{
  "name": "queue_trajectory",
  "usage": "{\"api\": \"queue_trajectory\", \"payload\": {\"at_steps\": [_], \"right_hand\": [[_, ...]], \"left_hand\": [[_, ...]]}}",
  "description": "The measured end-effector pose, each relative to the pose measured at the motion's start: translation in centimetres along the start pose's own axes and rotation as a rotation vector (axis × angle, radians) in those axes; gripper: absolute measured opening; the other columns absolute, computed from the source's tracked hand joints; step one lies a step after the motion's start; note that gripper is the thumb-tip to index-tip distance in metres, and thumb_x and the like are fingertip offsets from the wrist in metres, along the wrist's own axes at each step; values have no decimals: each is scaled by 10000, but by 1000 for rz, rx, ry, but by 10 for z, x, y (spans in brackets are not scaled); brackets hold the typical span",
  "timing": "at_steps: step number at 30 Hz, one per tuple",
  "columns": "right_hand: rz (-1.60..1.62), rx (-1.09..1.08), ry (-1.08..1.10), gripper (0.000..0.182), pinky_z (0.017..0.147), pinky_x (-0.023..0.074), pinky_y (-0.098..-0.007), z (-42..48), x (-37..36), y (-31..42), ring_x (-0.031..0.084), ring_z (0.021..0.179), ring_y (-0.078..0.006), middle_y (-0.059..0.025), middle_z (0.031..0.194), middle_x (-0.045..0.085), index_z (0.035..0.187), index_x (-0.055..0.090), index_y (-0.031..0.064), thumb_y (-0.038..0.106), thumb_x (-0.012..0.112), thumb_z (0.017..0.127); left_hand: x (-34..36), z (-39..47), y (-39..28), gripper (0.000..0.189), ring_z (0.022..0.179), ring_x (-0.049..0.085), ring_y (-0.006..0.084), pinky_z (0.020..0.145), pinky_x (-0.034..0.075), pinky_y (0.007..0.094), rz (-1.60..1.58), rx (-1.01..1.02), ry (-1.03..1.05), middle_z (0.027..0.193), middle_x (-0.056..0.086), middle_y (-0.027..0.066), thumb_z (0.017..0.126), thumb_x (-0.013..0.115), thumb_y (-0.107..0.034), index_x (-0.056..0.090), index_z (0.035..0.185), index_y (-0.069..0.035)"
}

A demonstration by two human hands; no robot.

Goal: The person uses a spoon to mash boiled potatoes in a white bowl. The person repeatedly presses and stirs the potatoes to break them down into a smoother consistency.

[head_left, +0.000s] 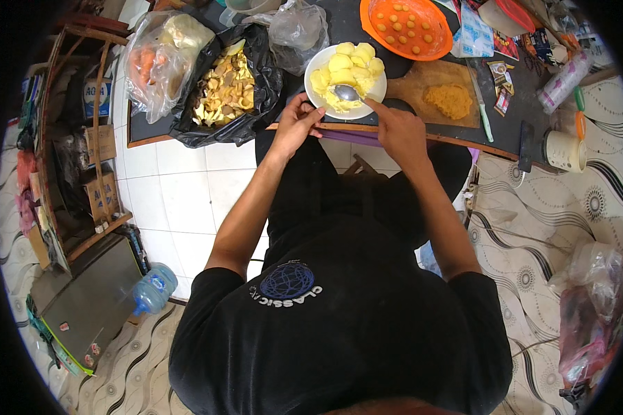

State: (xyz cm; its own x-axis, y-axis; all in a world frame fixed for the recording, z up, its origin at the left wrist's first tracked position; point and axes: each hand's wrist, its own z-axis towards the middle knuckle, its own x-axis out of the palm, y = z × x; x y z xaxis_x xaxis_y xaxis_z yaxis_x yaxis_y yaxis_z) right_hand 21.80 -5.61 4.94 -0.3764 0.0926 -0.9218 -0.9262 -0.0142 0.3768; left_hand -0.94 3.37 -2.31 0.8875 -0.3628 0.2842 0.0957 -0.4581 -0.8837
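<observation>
A white plate [380, 98] near the table's front edge bears yellow potato slices [341, 63], with crumbly mashed potato [337, 104] at its near side. My right hand [401, 127] grips a metal spoon [347, 93], whose bowl rests on the mash against the slices. At the plate's near left rim is my left hand [297, 124], its thumb and fingers about the edge. Right of the plate, a wooden cutting board [412, 80] carries a flattened orange-yellow mass [448, 101].
A black plastic bag [270, 88] of peelings and a clear bag of vegetables [161, 62] stand left. An orange basin [407, 44] with small dough-like balls is behind the board. A knife [482, 106] lies along the board's right edge, and a phone [525, 148] is at the table's right edge.
</observation>
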Motion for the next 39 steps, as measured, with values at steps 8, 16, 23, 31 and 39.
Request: {"api": "queue_trajectory", "payload": {"at_steps": [8, 16, 23, 31, 39], "right_hand": [[-195, -84, 164, 346, 636, 532, -488, 23, -18, 0, 680, 746, -345, -154, 778, 679, 1161, 713, 137, 120, 538, 863], [-146, -21, 192, 415, 672, 551, -461, 10, -27, 29, 673, 760, -379, -193, 927, 613, 1283, 623, 84, 80, 526, 880], [-68, 23, 147, 448, 671, 545, -470, 5, -27, 33, 661, 733, -385, -182, 906, 592, 1300, 629, 92, 89, 554, 859], [-60, -7, 131, 386, 644, 529, -477, 14, -29, 32, 652, 732, -366, -171, 828, 622, 1207, 690, 96, 70, 575, 839], [-65, -27, 226, 329, 703, 539, -484, 20, -19, 33, 676, 793, -381, -187, 855, 679, 1150, 724, 106, 106, 576, 857]], "left_hand": [[0, 0, -1, 373, 696, 594, 79, 544, 576, 248, -1, -9, 7, 809, 587, -2, 933, 698, -115, 533, 1246, 3], [-2, 0, 2, 370, 730, 629, 99, 559, 579, 255, -26, -19, 26, 827, 597, 9, 942, 688, -116, 528, 1256, -4], [-2, 1, 2, 364, 729, 630, 108, 563, 579, 261, -3, -26, 25, 846, 603, 16, 945, 683, -113, 529, 1256, -2], [-2, 1, 0, 386, 731, 637, 116, 565, 580, 262, -1, -28, 21, 856, 610, 28, 943, 687, -118, 520, 1270, 1], [-3, 2, 4, 404, 737, 641, 120, 565, 579, 261, 0, -25, 26, 867, 620, 30, 942, 691, -119, 511, 1285, -3]]}}
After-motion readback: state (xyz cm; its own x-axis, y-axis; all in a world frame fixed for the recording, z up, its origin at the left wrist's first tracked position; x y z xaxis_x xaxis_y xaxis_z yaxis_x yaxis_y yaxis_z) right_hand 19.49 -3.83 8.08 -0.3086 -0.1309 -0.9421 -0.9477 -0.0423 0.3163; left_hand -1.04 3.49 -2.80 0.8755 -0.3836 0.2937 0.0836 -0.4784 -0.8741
